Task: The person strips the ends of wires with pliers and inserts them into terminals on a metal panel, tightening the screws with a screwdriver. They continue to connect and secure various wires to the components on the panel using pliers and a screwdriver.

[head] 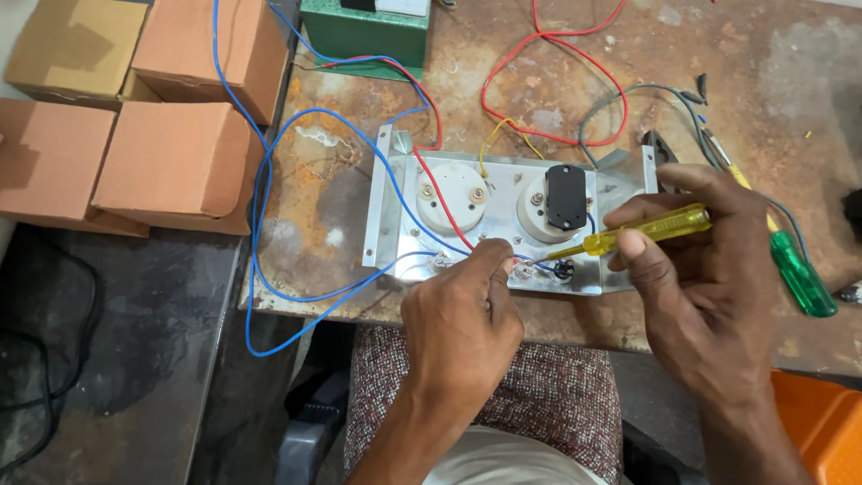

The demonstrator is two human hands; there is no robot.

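Brown boxes [171, 162] sit far left beside the counter [341, 224]; the left hand [462, 323] pinches a blue wire [359, 287] at the panel [489, 220] near the counter's near edge; the right hand [700, 278], fingers closed, grips a yellow screwdriver [633, 232], tip at the panel; a green screwdriver [802, 272] lies right.

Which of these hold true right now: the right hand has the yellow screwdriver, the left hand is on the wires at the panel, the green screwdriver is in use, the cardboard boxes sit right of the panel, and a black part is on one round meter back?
1. The right hand holds the yellow screwdriver. True.
2. The left hand pinches wires at the metal panel. True.
3. The green screwdriver is in use. False: it lies on the bench, untouched.
4. The cardboard boxes sit right of the panel. False: left.
5. A black part sits on the right round meter back. True.
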